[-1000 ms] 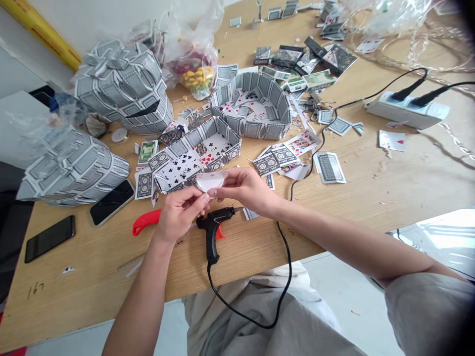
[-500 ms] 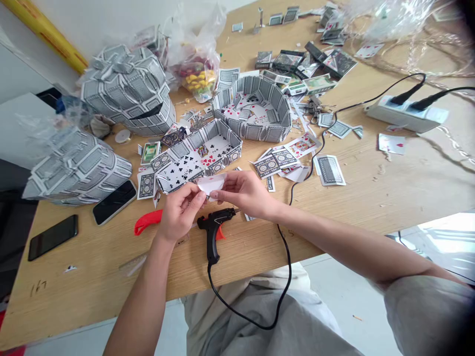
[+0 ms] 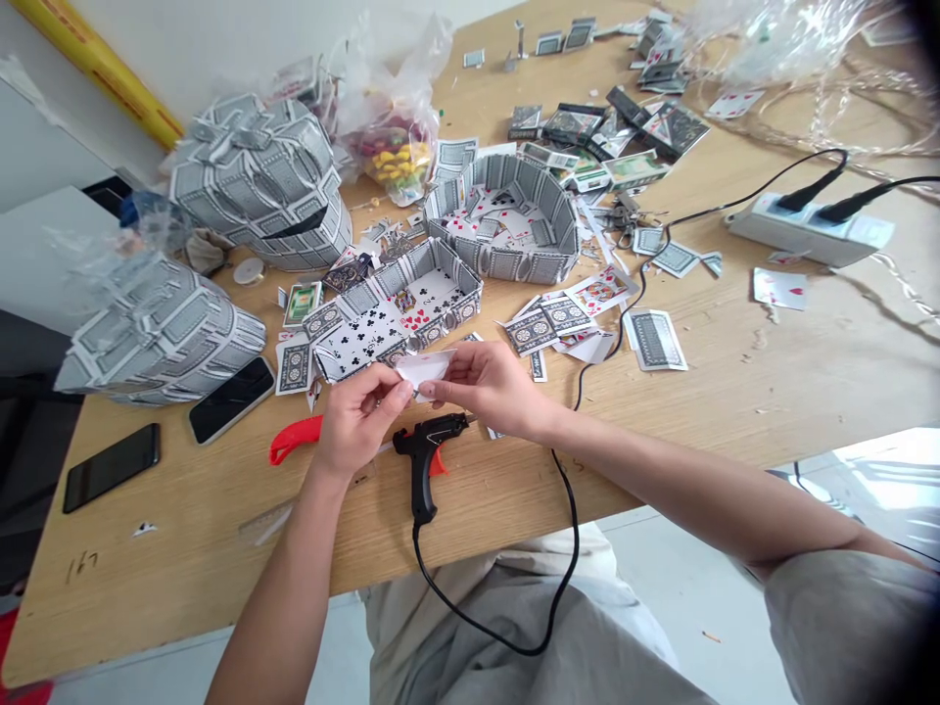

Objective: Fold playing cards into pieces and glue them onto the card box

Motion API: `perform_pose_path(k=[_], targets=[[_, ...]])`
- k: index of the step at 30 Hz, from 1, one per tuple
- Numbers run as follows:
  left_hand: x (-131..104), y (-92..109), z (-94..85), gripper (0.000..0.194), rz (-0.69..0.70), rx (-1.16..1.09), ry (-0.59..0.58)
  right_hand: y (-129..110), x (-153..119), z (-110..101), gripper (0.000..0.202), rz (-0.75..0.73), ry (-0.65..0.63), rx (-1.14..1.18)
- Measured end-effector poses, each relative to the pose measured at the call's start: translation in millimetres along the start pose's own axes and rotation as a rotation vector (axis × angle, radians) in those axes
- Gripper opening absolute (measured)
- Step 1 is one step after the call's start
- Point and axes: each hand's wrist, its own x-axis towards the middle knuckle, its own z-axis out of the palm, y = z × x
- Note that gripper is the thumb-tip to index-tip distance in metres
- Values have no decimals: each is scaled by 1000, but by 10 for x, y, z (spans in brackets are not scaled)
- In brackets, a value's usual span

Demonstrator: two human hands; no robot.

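Between my two hands is a playing card [image 3: 426, 368], its pale face up and slightly curved. My left hand [image 3: 361, 416] pinches its left end between thumb and fingers. The right end is gripped by my right hand [image 3: 493, 388], thumb at the near edge. Just beyond them sits a long open box made of playing cards [image 3: 397, 311], with clubs and hearts showing on its floor. A black glue gun [image 3: 424, 460] with an orange trigger lies on the table below my hands. Left of it is a red-handled tool [image 3: 294, 437], partly hidden by my left hand.
A heart-shaped card box [image 3: 506, 257] and loose cards [image 3: 554, 321] lie beyond. Two lidded card boxes [image 3: 257, 186] [image 3: 162, 333] and two phones [image 3: 112, 468] [image 3: 231, 399] are at left. The glue gun's cord loops over my lap; another black cable runs to a power strip [image 3: 808, 230].
Both hands keep the same hold on the card, with hardly any movement. The whole view has shifted very slightly.
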Motion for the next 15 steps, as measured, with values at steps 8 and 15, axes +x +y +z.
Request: perform_pose_path(k=[8,15], targets=[[-12,-71,25,33,-14,-3,29,32,-3,12,38,13,15,-9],[8,-28,16,31,-34,-72,25,28,-16,31,38,10,21,8]])
